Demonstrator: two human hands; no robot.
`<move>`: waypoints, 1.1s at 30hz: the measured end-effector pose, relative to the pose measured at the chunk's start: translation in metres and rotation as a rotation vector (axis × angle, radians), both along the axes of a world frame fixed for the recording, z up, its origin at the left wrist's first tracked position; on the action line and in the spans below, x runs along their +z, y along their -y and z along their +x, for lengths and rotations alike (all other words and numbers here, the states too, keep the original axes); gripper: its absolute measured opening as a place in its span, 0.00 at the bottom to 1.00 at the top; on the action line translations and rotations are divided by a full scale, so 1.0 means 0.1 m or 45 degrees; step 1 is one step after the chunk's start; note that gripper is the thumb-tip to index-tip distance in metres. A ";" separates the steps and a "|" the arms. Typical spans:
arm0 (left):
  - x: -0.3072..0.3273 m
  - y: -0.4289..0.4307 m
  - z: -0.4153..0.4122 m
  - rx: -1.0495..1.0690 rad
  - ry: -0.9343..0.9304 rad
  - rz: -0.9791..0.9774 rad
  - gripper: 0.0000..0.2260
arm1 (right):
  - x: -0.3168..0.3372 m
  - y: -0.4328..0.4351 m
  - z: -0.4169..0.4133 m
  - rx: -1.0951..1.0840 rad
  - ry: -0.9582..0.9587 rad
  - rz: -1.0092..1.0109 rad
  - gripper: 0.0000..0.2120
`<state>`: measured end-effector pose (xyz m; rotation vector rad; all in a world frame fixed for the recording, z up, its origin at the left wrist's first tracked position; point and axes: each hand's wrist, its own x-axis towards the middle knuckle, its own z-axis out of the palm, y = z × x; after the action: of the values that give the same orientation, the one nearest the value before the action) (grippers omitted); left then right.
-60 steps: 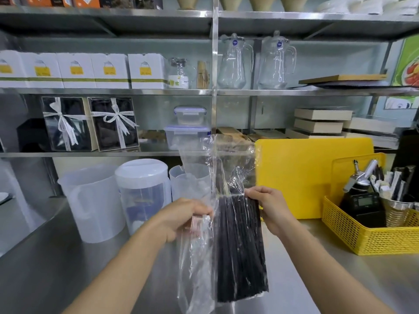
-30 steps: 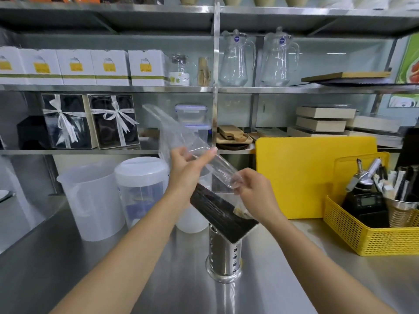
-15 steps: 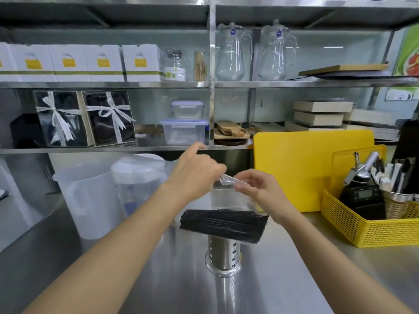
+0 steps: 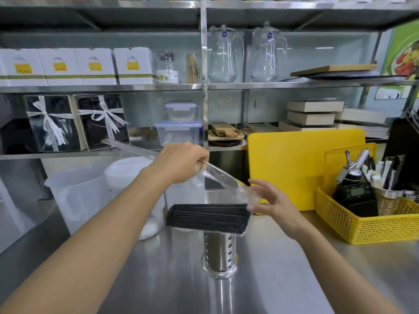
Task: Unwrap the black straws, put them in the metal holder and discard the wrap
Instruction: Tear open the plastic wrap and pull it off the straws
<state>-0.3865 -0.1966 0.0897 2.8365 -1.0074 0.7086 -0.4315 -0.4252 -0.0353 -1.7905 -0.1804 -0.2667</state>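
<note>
Straws (image 4: 207,217) lie as a black bundle across the rim of the metal holder (image 4: 219,253), just below both hands. Left hand (image 4: 181,163) pinches the clear wrap (image 4: 223,183); right hand (image 4: 273,201) is spread, fingertips at the wrap's lower end. Bare tabletop (image 4: 158,279) lies nearer, beneath the forearms.

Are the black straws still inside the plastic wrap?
Out. The black straws sit bare atop the metal holder; the left hand holds the wrap above.

Straws (image 4: 207,217) black; holder (image 4: 219,252) shiny silver, perforated; wrap (image 4: 223,182) clear; basket (image 4: 371,225), board (image 4: 294,164) yellow.
</note>
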 end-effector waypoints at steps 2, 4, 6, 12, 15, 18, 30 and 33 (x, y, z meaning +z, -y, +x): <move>0.00 0.03 -0.02 -0.018 -0.011 0.011 0.09 | 0.03 -0.07 0.01 -0.131 0.115 0.167 0.17; -0.02 0.04 -0.02 -0.029 0.020 0.009 0.08 | 0.09 -0.15 0.01 -0.189 0.139 0.318 0.11; -0.03 0.01 0.03 -0.034 0.086 -0.028 0.08 | 0.13 -0.21 0.02 -0.168 0.164 0.486 0.06; -0.21 -0.37 0.08 -0.169 0.480 -1.010 0.28 | 0.17 -0.16 0.04 -0.136 0.184 0.706 0.04; -0.37 -0.57 0.12 -0.224 -0.055 -1.617 0.41 | 0.17 -0.09 0.04 -0.127 0.196 0.748 0.03; -0.48 -0.70 0.20 -0.067 -0.482 -1.701 0.47 | 0.18 -0.03 0.03 -0.089 0.209 0.819 0.12; -0.50 -0.65 0.27 -0.127 -0.451 -1.560 0.09 | 0.20 0.17 0.00 -0.435 0.240 0.377 0.03; -0.49 -0.62 0.31 -0.149 -0.449 -1.494 0.10 | 0.14 0.19 0.01 -0.485 0.189 0.321 0.03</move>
<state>-0.3554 -0.1349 0.0412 1.7575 -0.4330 0.4959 -0.4309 -0.4447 -0.0210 -1.5442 0.0902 -0.6662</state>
